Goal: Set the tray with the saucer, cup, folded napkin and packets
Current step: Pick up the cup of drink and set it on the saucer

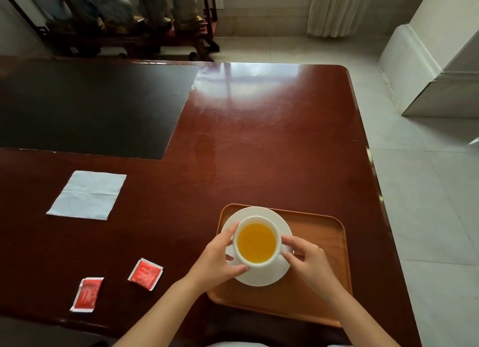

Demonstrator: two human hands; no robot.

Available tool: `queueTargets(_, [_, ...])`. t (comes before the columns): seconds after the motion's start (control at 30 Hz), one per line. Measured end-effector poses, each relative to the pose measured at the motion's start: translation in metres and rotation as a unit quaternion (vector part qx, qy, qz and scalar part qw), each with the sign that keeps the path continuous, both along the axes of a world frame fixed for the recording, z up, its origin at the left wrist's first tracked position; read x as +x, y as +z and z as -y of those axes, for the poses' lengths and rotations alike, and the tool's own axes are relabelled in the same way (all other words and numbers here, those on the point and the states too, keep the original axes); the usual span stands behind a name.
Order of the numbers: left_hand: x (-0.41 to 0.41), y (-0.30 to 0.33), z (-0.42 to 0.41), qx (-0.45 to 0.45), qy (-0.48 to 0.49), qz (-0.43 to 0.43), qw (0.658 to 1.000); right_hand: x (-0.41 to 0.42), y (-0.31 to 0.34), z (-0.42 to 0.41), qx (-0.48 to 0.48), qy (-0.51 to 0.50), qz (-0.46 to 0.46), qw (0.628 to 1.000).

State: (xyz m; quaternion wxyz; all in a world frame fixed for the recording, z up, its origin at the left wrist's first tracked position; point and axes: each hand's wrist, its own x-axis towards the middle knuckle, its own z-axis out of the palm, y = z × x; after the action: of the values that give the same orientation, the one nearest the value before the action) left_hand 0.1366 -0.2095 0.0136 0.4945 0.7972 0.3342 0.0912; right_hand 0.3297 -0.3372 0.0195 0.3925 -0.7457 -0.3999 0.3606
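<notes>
A white cup [257, 240] filled with yellow-orange liquid sits on a white saucer [259, 213], which lies on the left part of a brown wooden tray [321, 245]. My left hand [220, 261] wraps the cup's left side. My right hand [308, 261] pinches the cup's handle on the right. A flat white napkin [87, 195] lies unfolded on the table to the far left. Two red packets [146, 273] [87, 294] lie on the table left of the tray.
The glossy dark red table [272, 139] has a black inset panel [93, 105] at the back left. Its right edge borders a pale tiled floor [427, 217]. A dark wooden shelf with stones [134, 17] stands behind the table.
</notes>
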Motion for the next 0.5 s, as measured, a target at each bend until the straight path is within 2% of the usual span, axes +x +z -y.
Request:
queueTargets(0.2, [-0.004, 0.002, -0.001, -0.009, -0.009, -0.022, 1.0, 0.005, 0.006, -0.001, -0.011, 0.009, 0.039, 0.999])
queueTargets(0.33, [-0.01, 0.016, -0.001, 0.029, 0.011, -0.028, 0.999, 0.006, 0.019, -0.008, 0.006, 0.027, 0.184, 0.983])
queueTargets(0.43, [-0.014, 0.031, 0.0, 0.136, 0.066, -0.054, 0.987, -0.006, 0.037, -0.021, 0.034, 0.068, 0.292, 0.954])
queueTargets(0.5, [-0.017, 0.044, 0.0, 0.241, 0.081, -0.083, 0.964, -0.02, 0.049, -0.032, 0.032, 0.106, 0.344, 0.932])
